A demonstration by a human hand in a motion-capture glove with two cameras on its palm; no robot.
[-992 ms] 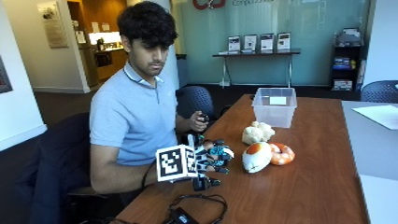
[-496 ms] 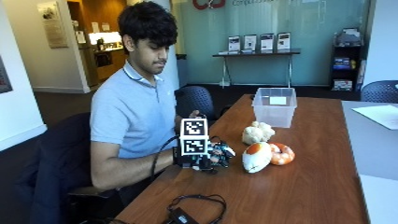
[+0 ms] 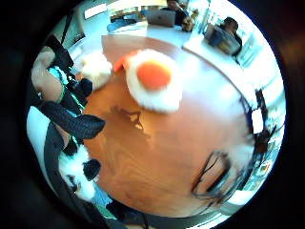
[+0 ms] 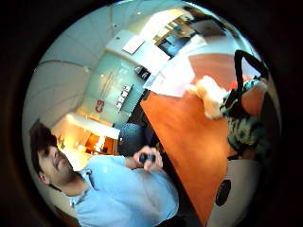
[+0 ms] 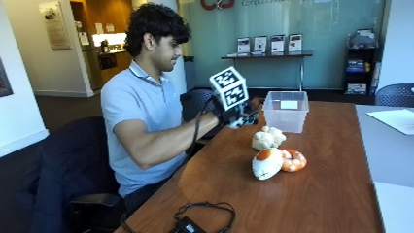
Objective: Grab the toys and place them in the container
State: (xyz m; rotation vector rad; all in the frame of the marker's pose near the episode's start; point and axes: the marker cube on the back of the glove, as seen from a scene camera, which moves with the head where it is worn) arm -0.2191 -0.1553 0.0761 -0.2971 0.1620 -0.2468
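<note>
Right hand: the gloved right hand (image 5: 238,115) is hovering above the table (image 5: 323,194), fingers curling around a black-and-white plush toy (image 3: 78,174); that toy is showing only in the palm views, pressed close against the palm.
Other hand: the bare hand (image 4: 148,158) is sitting close to the person's chest, gripping a small dark object I cannot make out.
Toys near the right hand: a white fluffy toy (image 5: 267,138) is lying just beyond and below it on the table.
Toys further out: a fried-egg plush (image 5: 267,163) is leaning against an orange ring-shaped toy (image 5: 293,159), touching it.
Container: the clear plastic container (image 5: 285,110) is standing past the right hand, open-topped, well apart from the egg plush.
</note>
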